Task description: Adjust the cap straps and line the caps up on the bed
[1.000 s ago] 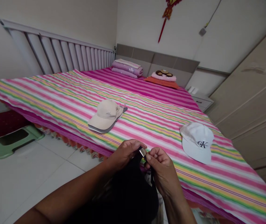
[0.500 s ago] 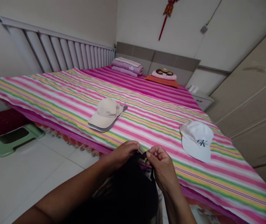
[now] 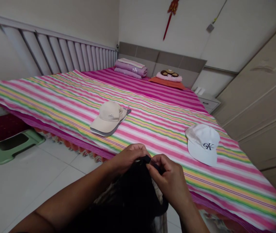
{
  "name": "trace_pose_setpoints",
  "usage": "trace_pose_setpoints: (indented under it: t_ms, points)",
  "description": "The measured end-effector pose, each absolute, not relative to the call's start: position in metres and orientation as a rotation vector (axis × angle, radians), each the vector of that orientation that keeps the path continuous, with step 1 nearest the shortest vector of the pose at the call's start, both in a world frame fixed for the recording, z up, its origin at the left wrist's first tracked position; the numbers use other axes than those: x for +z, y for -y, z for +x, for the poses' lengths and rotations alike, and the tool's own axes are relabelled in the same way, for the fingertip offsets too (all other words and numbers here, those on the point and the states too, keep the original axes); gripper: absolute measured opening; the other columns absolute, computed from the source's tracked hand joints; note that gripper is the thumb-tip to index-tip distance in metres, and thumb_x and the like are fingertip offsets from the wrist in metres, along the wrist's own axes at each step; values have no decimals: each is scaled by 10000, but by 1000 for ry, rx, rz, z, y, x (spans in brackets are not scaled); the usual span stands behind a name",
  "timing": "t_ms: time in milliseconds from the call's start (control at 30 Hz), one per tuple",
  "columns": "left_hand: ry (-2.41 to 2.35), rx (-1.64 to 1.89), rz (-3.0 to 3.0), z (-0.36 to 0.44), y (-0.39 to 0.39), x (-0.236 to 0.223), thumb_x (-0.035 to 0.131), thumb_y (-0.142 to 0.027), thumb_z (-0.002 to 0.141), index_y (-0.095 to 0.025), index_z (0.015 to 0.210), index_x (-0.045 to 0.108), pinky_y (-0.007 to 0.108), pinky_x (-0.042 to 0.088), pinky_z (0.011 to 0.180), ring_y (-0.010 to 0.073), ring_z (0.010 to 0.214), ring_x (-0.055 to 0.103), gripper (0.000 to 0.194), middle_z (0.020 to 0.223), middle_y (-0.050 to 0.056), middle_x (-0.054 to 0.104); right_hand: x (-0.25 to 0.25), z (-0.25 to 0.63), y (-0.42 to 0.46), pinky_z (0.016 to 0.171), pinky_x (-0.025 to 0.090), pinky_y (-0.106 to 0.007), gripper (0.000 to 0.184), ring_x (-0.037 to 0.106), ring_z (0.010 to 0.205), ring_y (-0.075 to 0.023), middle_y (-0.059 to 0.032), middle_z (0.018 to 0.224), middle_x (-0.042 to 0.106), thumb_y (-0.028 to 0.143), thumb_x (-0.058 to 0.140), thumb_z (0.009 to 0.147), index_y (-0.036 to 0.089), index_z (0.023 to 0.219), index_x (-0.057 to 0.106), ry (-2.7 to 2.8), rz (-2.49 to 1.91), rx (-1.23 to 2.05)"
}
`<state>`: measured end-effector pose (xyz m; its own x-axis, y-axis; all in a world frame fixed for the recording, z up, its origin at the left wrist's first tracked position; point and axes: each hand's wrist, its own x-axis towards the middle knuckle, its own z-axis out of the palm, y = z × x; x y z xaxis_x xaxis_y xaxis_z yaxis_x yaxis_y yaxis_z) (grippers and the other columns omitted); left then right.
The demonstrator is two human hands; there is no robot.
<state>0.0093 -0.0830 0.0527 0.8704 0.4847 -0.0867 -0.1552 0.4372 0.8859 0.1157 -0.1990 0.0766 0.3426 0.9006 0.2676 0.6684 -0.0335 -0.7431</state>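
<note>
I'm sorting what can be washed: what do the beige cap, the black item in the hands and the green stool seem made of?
Beige cap: probably woven cloth, matte, softly creased with little gloss.
Black item: likely fabric, dull; it reflects almost no light, but is too dark to show any weave.
Green stool: apparently moulded plastic, smooth, with even colour and rounded edges.
</note>
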Motion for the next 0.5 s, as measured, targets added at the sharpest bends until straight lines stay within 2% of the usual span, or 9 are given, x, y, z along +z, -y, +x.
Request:
trace_pose_setpoints:
  t_ms: [133, 233, 333, 433, 500]
  points:
    - [-283, 385, 998, 8, 78, 48, 621, -263, 641, -137, 594, 503, 218, 346, 578, 116, 608, 503, 179, 644, 20, 567, 72, 119, 199, 477, 310, -219, 125, 388, 506, -97, 47, 562, 439, 270, 597, 729, 196, 676, 510, 1289, -1709, 570]
    - [-269, 333, 1078, 7, 74, 47, 592, -345, 686, -125, 642, 561, 217, 343, 569, 114, 605, 493, 227, 640, 22, 553, 66, 120, 199, 460, 284, -211, 133, 350, 502, -89, 54, 561, 397, 268, 602, 719, 190, 679, 503, 1239, -1687, 667]
    - [-277, 235, 1236, 8, 71, 50, 569, -439, 717, -113, 647, 588, 205, 305, 516, 85, 532, 424, 334, 575, -2, 506, 61, 120, 196, 462, 279, -207, 134, 351, 516, -90, 52, 564, 395, 267, 603, 718, 185, 677, 506, 1246, -1701, 642]
    - [-293, 135, 1333, 8, 69, 51, 662, -398, 652, -110, 595, 564, 187, 263, 487, 54, 488, 354, 309, 519, -37, 456, 61, 121, 194, 464, 290, -203, 170, 365, 521, -90, 50, 579, 407, 311, 628, 705, 181, 710, 519, 1181, -1623, 733]
    - [-291, 147, 1333, 7, 67, 50, 678, -370, 647, -108, 594, 565, 180, 282, 511, 53, 515, 386, 289, 543, -30, 485, 61, 124, 194, 476, 323, -209, 253, 397, 520, -96, 44, 600, 440, 396, 628, 703, 183, 797, 528, 1083, -1497, 918]
